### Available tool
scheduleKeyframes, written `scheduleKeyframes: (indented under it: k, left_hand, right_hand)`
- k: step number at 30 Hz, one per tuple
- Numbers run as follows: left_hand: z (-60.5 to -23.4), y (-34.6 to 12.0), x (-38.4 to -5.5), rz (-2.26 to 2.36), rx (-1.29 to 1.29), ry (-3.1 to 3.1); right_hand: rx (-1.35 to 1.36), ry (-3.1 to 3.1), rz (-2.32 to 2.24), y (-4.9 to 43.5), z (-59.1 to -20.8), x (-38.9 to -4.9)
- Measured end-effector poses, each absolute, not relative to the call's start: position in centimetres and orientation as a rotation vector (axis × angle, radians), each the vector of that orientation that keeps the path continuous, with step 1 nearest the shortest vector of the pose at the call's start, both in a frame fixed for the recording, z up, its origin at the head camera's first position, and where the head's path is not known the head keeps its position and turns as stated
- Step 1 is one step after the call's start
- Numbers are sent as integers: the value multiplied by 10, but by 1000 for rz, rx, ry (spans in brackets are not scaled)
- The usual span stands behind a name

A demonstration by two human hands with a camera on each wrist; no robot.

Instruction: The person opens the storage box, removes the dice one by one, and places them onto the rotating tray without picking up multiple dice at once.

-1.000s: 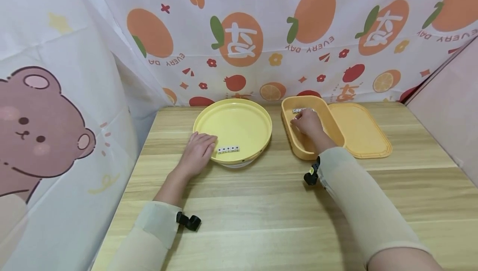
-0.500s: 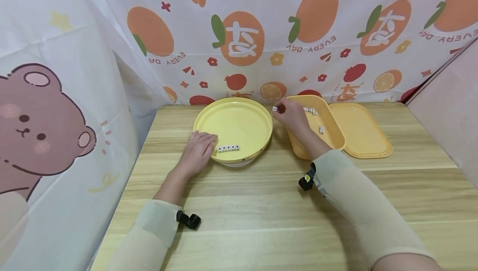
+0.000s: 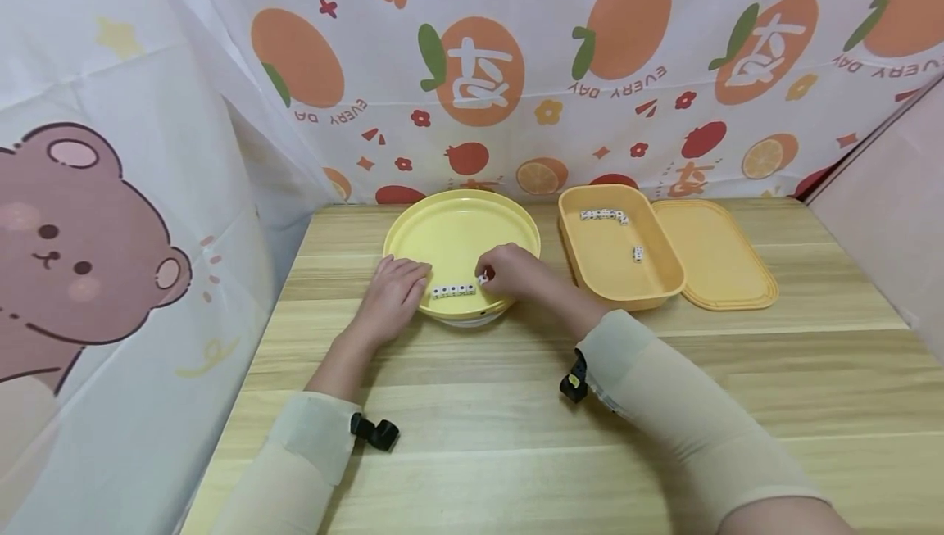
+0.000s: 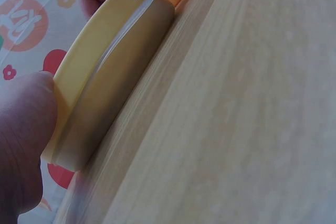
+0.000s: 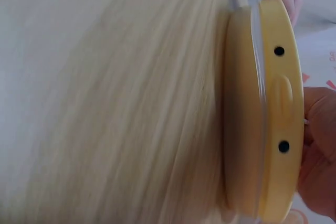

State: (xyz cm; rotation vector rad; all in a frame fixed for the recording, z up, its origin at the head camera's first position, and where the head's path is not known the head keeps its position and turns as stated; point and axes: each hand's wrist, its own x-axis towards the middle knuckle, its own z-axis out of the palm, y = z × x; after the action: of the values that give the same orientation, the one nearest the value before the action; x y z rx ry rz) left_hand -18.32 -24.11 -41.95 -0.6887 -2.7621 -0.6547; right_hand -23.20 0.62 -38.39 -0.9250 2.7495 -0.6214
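Note:
A round yellow tray (image 3: 472,228) with a raised rim stands on the table. Near its front rim lies a row of several white dice (image 3: 453,291) with dark dots. My right hand (image 3: 516,271) pinches one white die (image 3: 483,278) over the tray, just right of that row. My left hand (image 3: 394,293) rests on the tray's left rim, its fingers fairly straight and reaching over the edge. In the left wrist view the left thumb (image 4: 31,103) lies against the tray's side. The tray wall hides the dice in both wrist views.
An orange-yellow rectangular box (image 3: 615,269) stands right of the tray. Inside are a line of dice (image 3: 601,215) at the back and a small pair (image 3: 637,254) at the right. Its flat lid (image 3: 719,260) lies beside it. A printed cloth (image 3: 546,68) hangs behind the table.
The right hand has come out of the box with a die and moved left and forward to the tray, beside the row. The left hand has stayed on the rim.

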Motion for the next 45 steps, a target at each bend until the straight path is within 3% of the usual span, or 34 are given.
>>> scheduleKeyframes:
  k: [28,37,45]
  left_hand:
    - [-417,-240,-184,-652,-691,-2756]
    - [-420,-241,-186,-654,-690,-2759]
    - [-421,-242,-185,-659,-690,-2761]
  right_hand:
    - [-776,2667,-666,-1,-382,-230]
    - [-654,2881,-1023,48,-352,-248]
    - [-419,3133,-790,126,-359,-269]
